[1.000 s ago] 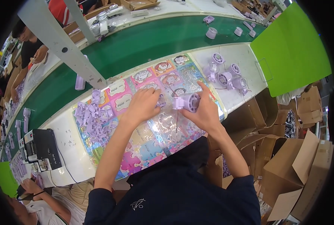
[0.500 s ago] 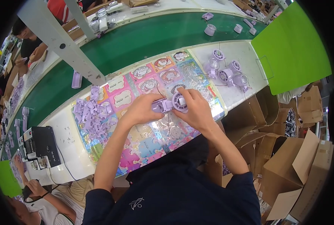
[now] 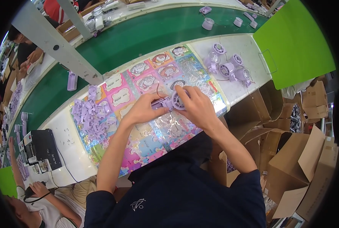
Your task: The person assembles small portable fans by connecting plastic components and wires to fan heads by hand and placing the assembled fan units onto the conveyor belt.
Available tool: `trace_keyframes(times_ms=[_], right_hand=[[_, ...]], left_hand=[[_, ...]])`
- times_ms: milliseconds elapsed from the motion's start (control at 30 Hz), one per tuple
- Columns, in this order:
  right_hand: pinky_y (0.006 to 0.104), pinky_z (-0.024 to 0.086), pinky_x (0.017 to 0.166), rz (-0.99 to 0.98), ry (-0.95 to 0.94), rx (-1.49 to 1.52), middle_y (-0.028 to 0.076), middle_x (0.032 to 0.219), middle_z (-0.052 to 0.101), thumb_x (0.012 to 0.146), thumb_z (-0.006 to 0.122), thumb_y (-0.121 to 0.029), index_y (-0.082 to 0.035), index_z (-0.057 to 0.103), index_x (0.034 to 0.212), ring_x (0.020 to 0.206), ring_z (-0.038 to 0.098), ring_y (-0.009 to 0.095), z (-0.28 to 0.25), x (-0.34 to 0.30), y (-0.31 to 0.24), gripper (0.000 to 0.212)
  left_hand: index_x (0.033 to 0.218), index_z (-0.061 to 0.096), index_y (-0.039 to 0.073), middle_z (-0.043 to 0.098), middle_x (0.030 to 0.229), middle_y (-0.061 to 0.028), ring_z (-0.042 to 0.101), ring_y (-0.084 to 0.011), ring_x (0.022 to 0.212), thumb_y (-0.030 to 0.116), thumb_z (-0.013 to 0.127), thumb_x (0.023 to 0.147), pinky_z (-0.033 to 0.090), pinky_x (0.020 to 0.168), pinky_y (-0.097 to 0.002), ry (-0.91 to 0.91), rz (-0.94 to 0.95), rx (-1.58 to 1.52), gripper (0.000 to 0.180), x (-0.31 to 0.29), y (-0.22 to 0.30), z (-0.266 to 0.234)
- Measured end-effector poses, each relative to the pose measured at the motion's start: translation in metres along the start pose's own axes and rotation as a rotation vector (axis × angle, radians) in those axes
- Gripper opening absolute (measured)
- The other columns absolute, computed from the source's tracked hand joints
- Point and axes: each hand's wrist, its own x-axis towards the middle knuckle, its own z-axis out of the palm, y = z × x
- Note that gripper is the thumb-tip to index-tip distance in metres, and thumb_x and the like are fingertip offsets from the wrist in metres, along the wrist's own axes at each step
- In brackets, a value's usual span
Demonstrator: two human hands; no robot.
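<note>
My left hand (image 3: pixel 142 109) is closed on a lilac plastic bracket-like part (image 3: pixel 162 103) over the colourful patterned mat (image 3: pixel 141 142). My right hand (image 3: pixel 198 107) grips a round lilac spoked housing (image 3: pixel 177 100) that meets the bracket's right end. A thin dark wire rises above the joint, and another hangs below it. My fingers cover much of both parts, so I cannot tell how they are joined. To the left on the mat lies a heap of small lilac plastic parts (image 3: pixel 91 117). Several round lilac housings (image 3: pixel 227 69), some with wires, stand right of the mat.
Beyond the table runs a green conveyor belt (image 3: pixel 139 36) carrying a few lilac parts. A white post (image 3: pixel 57 47) rises at the left. A black machine (image 3: pixel 44 150) sits near a co-worker's arm (image 3: pixel 59 203). At right are a green panel (image 3: pixel 295 45) and open cardboard boxes (image 3: pixel 291 171).
The round housing has turned and sits closer against the bracket, with my right fingers further over it. The whole view has shifted slightly. At lower left the co-worker's arm is stretched further out.
</note>
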Motion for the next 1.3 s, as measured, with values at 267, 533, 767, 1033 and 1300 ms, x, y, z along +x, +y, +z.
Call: trace_keyframes(times_ms=[267,533,767,1033,1300], right_hand=[[0.0397,0.054,0.083,-0.034,-0.011,-0.033,0.013,0.112,0.062,0.065,0.085,-0.014,-0.005,0.056,0.131,0.101,0.063,0.031,0.004,0.012,0.007,0.073],[0.0381,0.055,0.078,-0.078,-0.003,-0.044,0.011,0.105,0.062,0.067,0.082,-0.012,-0.005,0.057,0.126,0.095,0.063,0.029,0.000,0.018,0.008,0.065],[0.0395,0.056,0.078,-0.110,-0.029,0.014,0.009,0.112,0.064,0.064,0.086,-0.012,-0.009,0.059,0.124,0.096,0.064,0.029,-0.006,0.019,0.012,0.066],[0.0402,0.056,0.077,-0.108,-0.063,0.118,0.008,0.107,0.063,0.064,0.085,-0.008,-0.012,0.060,0.122,0.098,0.064,0.029,-0.011,0.023,0.016,0.063],[0.0412,0.057,0.075,-0.075,-0.018,0.124,0.008,0.104,0.062,0.065,0.083,-0.007,-0.012,0.060,0.120,0.098,0.064,0.030,-0.009,0.023,0.012,0.060]], left_hand=[[0.127,0.065,-0.005,0.073,0.113,-0.0131,0.066,-0.0170,0.105,0.011,0.079,0.083,0.050,0.095,-0.0313,0.167,-0.018,-0.165,0.049,-0.002,-0.015,0.013],[0.126,0.066,-0.006,0.073,0.112,-0.0105,0.065,-0.0147,0.104,0.010,0.075,0.090,0.050,0.094,-0.0291,0.218,-0.077,-0.355,0.041,-0.009,-0.016,0.016],[0.128,0.064,-0.007,0.072,0.111,-0.0087,0.064,-0.0113,0.099,0.006,0.074,0.091,0.051,0.090,-0.0273,0.228,-0.080,-0.367,0.041,-0.009,-0.018,0.018],[0.127,0.065,-0.006,0.073,0.107,-0.0095,0.066,-0.0117,0.096,0.005,0.075,0.090,0.052,0.087,-0.0271,0.211,-0.125,-0.373,0.040,-0.010,-0.007,0.015],[0.127,0.063,-0.003,0.073,0.105,-0.0090,0.065,-0.0112,0.096,0.004,0.074,0.090,0.051,0.087,-0.0273,0.234,-0.010,-0.156,0.040,-0.008,-0.015,0.019]])
